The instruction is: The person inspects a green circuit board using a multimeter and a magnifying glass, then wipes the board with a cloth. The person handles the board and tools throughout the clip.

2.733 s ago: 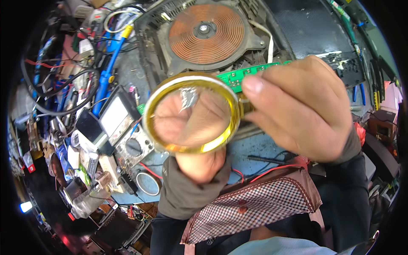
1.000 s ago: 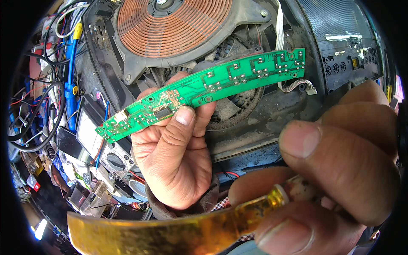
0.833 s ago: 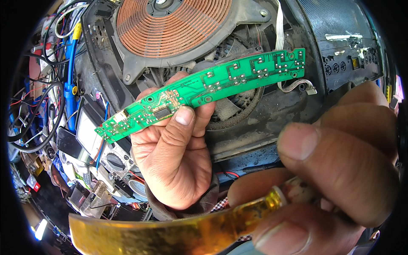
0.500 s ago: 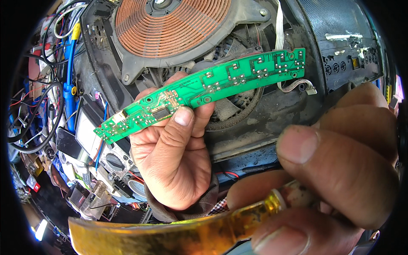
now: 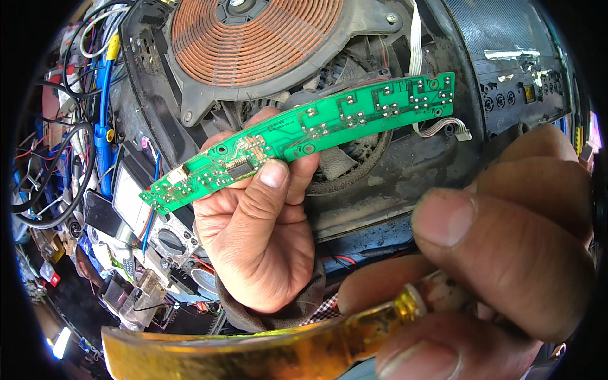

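A left hand (image 5: 256, 247) pinches a green circuit board (image 5: 361, 120) below a far copper coil (image 5: 259, 57) as the right hand (image 5: 506, 259), near right, grasps an amber-rimmed magnifier (image 5: 240, 354).

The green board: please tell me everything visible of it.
The board is long, narrow and gently curved, green, with dark traces, shiny solder joints, holes and a black chip; a pale connector sits near its left end. It slants up to the right in front of the fan, held in the left hand, thumb in front, fingers behind.

A gap parts the hands (image 5: 256, 237); the board (image 5: 358, 118) partly obstructs the fan (image 5: 339, 163), clearance unclear.
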Action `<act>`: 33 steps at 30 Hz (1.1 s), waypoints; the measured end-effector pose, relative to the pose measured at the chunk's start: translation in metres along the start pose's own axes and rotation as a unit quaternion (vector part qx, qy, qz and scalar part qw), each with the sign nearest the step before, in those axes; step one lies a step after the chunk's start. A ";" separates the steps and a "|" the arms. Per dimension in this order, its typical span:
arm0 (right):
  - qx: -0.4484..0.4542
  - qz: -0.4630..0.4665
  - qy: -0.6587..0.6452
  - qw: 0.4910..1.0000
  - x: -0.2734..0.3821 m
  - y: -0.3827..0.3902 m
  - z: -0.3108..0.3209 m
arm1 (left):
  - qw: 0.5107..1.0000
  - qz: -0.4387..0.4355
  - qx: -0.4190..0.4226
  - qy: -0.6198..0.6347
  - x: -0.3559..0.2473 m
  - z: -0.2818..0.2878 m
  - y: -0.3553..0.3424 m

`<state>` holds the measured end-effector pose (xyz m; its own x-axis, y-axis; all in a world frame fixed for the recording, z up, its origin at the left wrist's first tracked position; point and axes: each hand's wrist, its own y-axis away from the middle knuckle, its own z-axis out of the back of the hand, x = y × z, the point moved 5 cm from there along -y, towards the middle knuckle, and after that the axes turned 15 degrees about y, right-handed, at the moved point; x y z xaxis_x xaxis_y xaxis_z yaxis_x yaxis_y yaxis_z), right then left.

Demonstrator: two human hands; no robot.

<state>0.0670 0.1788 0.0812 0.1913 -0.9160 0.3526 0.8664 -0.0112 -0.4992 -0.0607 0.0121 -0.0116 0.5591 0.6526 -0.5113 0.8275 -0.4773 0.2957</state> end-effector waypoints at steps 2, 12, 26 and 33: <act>0.001 0.000 0.005 1.000 0.001 0.000 0.001 | 1.000 0.003 0.007 0.000 0.001 -0.004 -0.002; 0.005 0.007 0.004 1.000 -0.002 -0.006 0.005 | 1.000 0.007 -0.014 -0.006 -0.003 -0.016 0.004; 0.008 -0.002 0.007 1.000 -0.002 -0.007 0.006 | 1.000 0.018 -0.018 0.012 0.000 -0.021 0.001; 0.006 0.001 0.001 1.000 0.002 -0.003 -0.002 | 0.999 0.012 -0.029 0.021 -0.001 -0.019 0.003</act>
<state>0.0635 0.1761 0.0820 0.1915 -0.9167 0.3508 0.8720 -0.0051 -0.4894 -0.0585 0.0208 0.0048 0.5793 0.6656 -0.4705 0.8149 -0.4585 0.3547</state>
